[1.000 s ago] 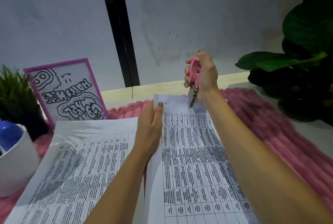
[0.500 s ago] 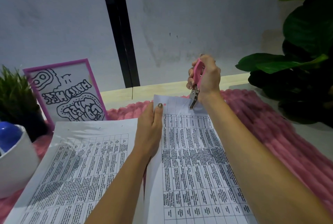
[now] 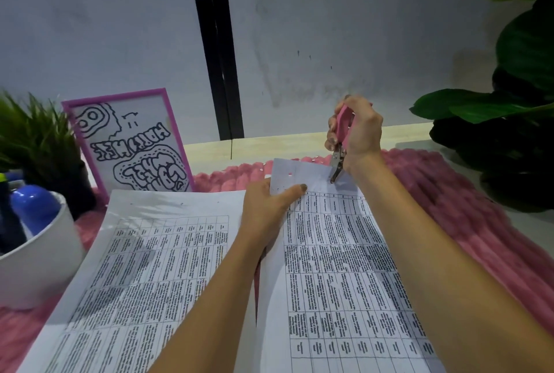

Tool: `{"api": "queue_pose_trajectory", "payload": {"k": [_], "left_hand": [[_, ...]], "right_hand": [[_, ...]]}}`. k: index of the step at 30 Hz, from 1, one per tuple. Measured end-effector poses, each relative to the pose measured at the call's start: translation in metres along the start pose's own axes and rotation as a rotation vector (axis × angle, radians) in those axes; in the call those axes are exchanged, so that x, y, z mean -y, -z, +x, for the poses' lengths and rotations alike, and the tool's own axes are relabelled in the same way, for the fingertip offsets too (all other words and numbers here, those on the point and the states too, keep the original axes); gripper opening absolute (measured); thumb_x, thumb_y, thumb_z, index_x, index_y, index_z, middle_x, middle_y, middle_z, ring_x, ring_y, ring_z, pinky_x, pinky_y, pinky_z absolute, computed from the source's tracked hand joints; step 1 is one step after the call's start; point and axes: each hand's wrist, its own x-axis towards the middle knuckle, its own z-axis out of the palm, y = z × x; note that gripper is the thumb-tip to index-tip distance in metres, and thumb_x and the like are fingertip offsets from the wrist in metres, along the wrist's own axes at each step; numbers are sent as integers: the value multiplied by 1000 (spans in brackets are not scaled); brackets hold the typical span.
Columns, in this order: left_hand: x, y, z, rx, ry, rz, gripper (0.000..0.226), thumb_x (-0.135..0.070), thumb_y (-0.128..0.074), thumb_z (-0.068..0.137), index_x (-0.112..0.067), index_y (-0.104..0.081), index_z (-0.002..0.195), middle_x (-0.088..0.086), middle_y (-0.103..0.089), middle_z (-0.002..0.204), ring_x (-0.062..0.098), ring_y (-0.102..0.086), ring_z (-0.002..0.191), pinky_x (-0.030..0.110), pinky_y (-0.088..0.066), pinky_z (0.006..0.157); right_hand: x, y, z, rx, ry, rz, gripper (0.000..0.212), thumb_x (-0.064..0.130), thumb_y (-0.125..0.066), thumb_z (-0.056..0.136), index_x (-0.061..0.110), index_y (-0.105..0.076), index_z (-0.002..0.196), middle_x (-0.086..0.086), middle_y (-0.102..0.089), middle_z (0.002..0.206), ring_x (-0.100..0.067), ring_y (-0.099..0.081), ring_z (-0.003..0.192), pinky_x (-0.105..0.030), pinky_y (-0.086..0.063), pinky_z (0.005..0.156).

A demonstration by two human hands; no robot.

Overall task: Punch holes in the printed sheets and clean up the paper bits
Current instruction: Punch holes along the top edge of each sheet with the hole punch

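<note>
My right hand (image 3: 358,132) grips a pink-handled hole punch (image 3: 340,144), its metal jaws clamped over the far margin of the right printed sheet (image 3: 338,267). That margin shows a punched hole (image 3: 290,174) near its left corner. My left hand (image 3: 266,213) pinches the sheet's left edge, thumb on top of the paper. A second printed sheet (image 3: 144,258) lies flat to the left. A few small white paper bits (image 3: 313,159) lie on the pink mat beyond the sheet's far edge.
A chunky pink knitted mat (image 3: 479,237) covers the table under the sheets. A white cup (image 3: 36,267) holding a blue-capped item stands at left, with a small green plant (image 3: 33,138) and a pink-framed drawing (image 3: 132,144) behind. Large dark leaves (image 3: 503,120) crowd the right.
My right hand with the punch has shifted slightly right along the sheet's far margin. My left hand keeps its hold on the sheet's left edge.
</note>
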Motion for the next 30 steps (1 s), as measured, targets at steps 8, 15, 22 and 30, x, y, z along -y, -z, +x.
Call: {"api": "queue_pose_trajectory", "payload": {"k": [8, 15, 22, 30], "left_hand": [[1, -1, 0, -68, -4, -23, 15, -9, -74, 84, -10, -72, 98, 11, -76, 88, 28, -74, 78, 48, -61, 73], [6, -3, 2, -139, -58, 71, 11, -20, -74, 82, -10, -74, 88, 14, -73, 77, 40, -70, 71, 61, -57, 63], [-1, -1, 1, -93, -42, 6, 16, -8, -74, 84, -6, -72, 99, 1, -74, 78, 14, -72, 69, 28, -60, 60], [-3, -1, -2, -45, -68, -4, 24, -14, -73, 83, -8, -68, 106, 6, -73, 89, 15, -72, 80, 25, -60, 67]], "right_hand": [[7, -2, -5, 81, -2, -23, 20, 24, -47, 93, 9, -57, 82, -5, -53, 62, -18, -44, 48, -26, -39, 49], [18, 11, -15, 260, -4, 42, 31, 30, -49, 81, 7, -57, 99, -9, -56, 72, -20, -49, 57, -29, -45, 56], [22, 33, -14, 142, 58, 113, 30, 28, -49, 81, 5, -56, 100, -10, -55, 70, -21, -48, 55, -29, -44, 55], [29, 63, -4, 4, 78, 167, 32, 32, -48, 85, 3, -56, 96, -7, -54, 65, -17, -45, 49, -24, -40, 51]]}}
